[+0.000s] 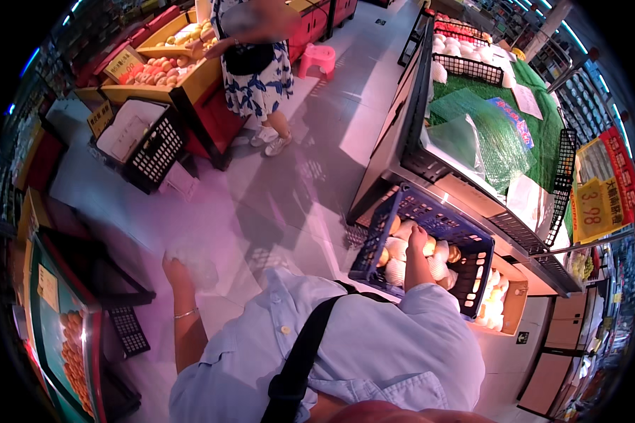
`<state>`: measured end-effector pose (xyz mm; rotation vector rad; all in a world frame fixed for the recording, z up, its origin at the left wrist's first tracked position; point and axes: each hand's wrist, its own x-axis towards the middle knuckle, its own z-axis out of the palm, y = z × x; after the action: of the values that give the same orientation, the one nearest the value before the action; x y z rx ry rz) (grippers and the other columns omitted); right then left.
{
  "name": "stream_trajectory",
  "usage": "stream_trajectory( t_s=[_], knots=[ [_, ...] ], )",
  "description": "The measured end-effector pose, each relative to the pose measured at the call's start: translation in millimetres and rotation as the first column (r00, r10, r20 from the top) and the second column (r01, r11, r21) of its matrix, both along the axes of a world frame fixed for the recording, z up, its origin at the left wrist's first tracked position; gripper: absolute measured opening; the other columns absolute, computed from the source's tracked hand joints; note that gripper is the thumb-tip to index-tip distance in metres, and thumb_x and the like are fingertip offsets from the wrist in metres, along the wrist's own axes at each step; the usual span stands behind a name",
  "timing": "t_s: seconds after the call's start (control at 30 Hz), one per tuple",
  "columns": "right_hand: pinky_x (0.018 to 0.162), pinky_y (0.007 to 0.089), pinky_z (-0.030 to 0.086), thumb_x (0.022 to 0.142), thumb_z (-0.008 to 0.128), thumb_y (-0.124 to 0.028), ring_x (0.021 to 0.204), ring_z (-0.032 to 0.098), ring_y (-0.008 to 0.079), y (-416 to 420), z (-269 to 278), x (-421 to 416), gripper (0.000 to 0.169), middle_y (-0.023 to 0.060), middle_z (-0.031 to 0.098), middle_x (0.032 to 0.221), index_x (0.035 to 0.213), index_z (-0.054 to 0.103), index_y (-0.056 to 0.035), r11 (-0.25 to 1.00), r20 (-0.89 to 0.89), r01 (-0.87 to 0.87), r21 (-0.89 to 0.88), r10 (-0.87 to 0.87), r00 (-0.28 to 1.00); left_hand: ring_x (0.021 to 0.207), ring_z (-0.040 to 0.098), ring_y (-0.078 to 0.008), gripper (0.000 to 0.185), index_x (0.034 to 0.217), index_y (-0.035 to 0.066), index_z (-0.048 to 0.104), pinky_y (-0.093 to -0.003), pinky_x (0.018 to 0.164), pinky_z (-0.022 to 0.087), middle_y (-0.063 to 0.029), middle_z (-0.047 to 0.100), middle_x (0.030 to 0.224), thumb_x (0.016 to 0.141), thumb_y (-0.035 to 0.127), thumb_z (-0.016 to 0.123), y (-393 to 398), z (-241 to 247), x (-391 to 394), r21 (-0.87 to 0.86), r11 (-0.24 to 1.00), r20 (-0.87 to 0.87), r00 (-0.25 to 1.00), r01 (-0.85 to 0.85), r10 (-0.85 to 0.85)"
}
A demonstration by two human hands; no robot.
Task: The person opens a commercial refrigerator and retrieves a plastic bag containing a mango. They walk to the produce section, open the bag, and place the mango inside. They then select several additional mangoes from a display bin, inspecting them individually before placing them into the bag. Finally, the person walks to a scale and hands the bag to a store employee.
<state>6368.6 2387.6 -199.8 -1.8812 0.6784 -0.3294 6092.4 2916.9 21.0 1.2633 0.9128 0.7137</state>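
Observation:
My left hand (175, 265) is closed on a clear plastic bag (201, 268), which hangs over the floor on the left. On the right, my right hand (417, 239) reaches into a blue plastic crate (444, 219). Its fingers are among round fruits in white foam nets (396, 248); the fingertips are partly hidden, so a grip cannot be made out. Yellowish fruits (429, 246) without full nets lie beside the hand.
A cardboard box (517, 288) of netted fruit adjoins the crate. Above stands a display stand (540, 106) with green matting. A person (256, 58) is at a fruit stand, near a pink stool (318, 58). A black basket (161, 145) and an orange fruit display (74, 359) are left.

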Motion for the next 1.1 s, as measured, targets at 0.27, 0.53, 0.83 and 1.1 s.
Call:
stream_trajectory(
  t_s=[0.27, 0.53, 0.83, 1.1],
  knots=[
    [0.069, 0.0303, 0.043, 0.064, 0.062, -0.020, 0.075, 0.055, 0.0224, 104, 69, -17, 0.041, 0.0131, 0.057, 0.080, 0.095, 0.049, 0.0035, 0.918, -0.257, -0.362, -0.161, 0.315, 0.914, 0.081, 0.053, -0.0184, 0.029, 0.094, 0.000, 0.050, -0.0296, 0.070, 0.044, -0.0090, 0.054, 0.089, 0.078, 0.009, 0.027, 97, -64, 6, 0.078, 0.997, 0.081, 0.996, 0.021, -0.027],
    [0.070, 0.0346, 0.044, 0.071, 0.054, -0.032, 0.084, 0.056, 0.0315, 130, 164, 44, 0.036, 0.0181, 0.059, 0.086, 0.091, 0.057, -0.0014, 0.169, -0.785, -0.929, -0.329, 0.498, 0.368, 0.079, 0.054, -0.0185, 0.029, 0.095, 0.001, 0.052, -0.0296, 0.070, 0.046, -0.0087, 0.055, 0.091, 0.081, 0.015, 0.030, 103, -55, 96, 0.022, 0.986, 0.225, 0.960, 0.165, -0.166],
    [0.079, 0.0327, 0.041, 0.074, 0.054, -0.027, 0.095, 0.052, 0.0284, 220, 192, 205, 0.047, 0.0183, 0.053, 0.103, 0.112, 0.046, -0.0011, 0.190, -0.491, -0.938, -0.289, 0.812, 0.315, 0.065, 0.048, -0.0177, 0.018, 0.071, 0.000, 0.054, -0.0348, 0.062, 0.040, -0.0072, 0.050, 0.065, 0.074, 0.008, 0.038, 96, -49, 291, 0.381, 0.901, -0.029, 0.976, 0.208, -0.214],
    [0.080, 0.0352, 0.041, 0.073, 0.055, -0.032, 0.095, 0.052, 0.0292, 177, 198, 297, 0.048, 0.0185, 0.054, 0.102, 0.112, 0.047, -0.0058, 0.396, -0.548, -0.874, -0.282, 0.681, 0.485, 0.071, 0.051, -0.0114, 0.033, 0.106, 0.004, 0.046, -0.0247, 0.062, 0.044, -0.0037, 0.053, 0.083, 0.073, 0.003, 0.042, 58, -20, 448, -0.116, 0.787, 0.255, 0.784, 0.606, -0.566]
  ],
)
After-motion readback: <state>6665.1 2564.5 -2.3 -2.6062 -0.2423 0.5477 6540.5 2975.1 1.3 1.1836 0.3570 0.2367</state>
